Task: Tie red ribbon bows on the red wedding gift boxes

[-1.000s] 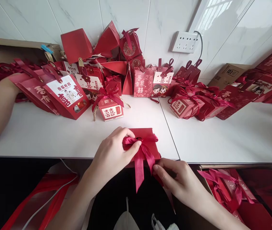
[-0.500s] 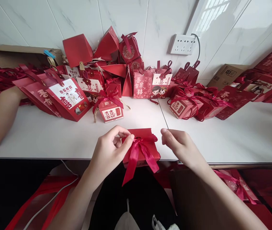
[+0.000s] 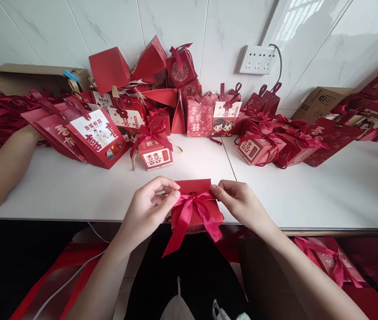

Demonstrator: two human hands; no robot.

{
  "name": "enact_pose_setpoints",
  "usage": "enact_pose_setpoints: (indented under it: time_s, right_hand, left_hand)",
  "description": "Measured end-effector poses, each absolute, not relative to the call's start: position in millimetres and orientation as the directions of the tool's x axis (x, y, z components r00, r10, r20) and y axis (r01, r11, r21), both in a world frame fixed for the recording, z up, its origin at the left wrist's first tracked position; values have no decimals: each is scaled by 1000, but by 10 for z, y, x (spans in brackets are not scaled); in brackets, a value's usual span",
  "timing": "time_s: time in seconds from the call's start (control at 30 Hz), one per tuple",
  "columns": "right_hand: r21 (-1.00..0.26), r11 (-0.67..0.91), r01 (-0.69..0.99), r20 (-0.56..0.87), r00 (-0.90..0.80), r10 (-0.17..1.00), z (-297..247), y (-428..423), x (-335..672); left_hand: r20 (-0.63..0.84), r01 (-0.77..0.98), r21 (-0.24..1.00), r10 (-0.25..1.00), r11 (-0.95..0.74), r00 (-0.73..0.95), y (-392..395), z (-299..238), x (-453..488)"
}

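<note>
A small red gift box (image 3: 198,185) lies at the table's front edge, directly before me. Across its top is a shiny crimson ribbon (image 3: 185,214) tied in a bow, its two tails hanging over the front. The thumb and fingers of my left hand (image 3: 150,202) pinch the bow's left loop. On the opposite side, my right hand (image 3: 240,202) pinches the right loop at the box's upper right corner. Both loops are drawn out sideways between my hands.
Beyond stands a decorated box with a bow (image 3: 157,153). Red gift bags (image 3: 95,138) and more ribboned boxes (image 3: 262,142) line the wall. A co-worker's arm (image 3: 7,171) reaches in from the left. A wall socket (image 3: 257,60) sits above; a cardboard box (image 3: 319,104) stands right.
My right hand has come left and taken hold of the bow's right loop. The loops are now pulled straighter, and my left hand has shifted slightly left. The view has shifted slightly.
</note>
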State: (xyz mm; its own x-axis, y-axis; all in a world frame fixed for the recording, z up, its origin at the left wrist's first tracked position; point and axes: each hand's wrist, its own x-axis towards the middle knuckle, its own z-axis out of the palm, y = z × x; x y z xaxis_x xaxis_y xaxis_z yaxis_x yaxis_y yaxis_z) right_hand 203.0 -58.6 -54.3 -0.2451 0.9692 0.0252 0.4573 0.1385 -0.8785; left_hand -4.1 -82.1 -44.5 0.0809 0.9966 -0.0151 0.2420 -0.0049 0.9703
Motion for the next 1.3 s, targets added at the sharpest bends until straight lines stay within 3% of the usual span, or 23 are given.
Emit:
enact_pose_setpoints:
  time_s: [0.17,0.33,0.67,0.83,0.93,1.0,1.03,1.1,1.17,1.23,1.3]
  right_hand:
    - [-863,84,498,-25,-207,978,-543,-591,2052]
    - [-873,67,483,-60,-242,968,-529,-593,2000]
    - [-997,3,79,-17,-252,968,-742,-609,1954]
    - [-999,2,-47,12,-225,974,-886,-609,1928]
    - [-999,-30,-18,-24,-247,969,-889,-585,1941]
    - [-989,39,140,8,-211,977,-828,-592,1965]
    - [-959,126,253,88,-156,984,-784,-610,1975]
    - [-792,373,483,391,-68,918,-690,-678,1978]
    - [-481,629,611,690,-180,701,-624,-777,1943]
    - [-158,804,574,764,-445,468,-610,-873,1870]
    - [29,864,503,707,-621,338,-646,-938,1787]
  left_hand:
    - [55,294,956,991,-17,-120,-836,-505,-119]
    - [-85,474,878,996,65,21,-886,-497,-75]
    - [-31,129,991,996,41,-80,-951,-723,117]
    - [40,119,993,986,-21,-164,-917,-805,172]
    - [43,118,993,986,-24,-164,-896,-810,182]
    - [22,104,995,988,-6,-155,-885,-806,182]
    - [10,93,996,988,4,-154,-880,-803,183]
    - [1,75,997,987,11,-158,-868,-797,185]
    - [12,73,997,986,0,-165,-854,-793,188]
    - [31,76,997,986,-19,-162,-844,-792,189]
    - [51,82,996,986,-38,-156,-840,-793,189]
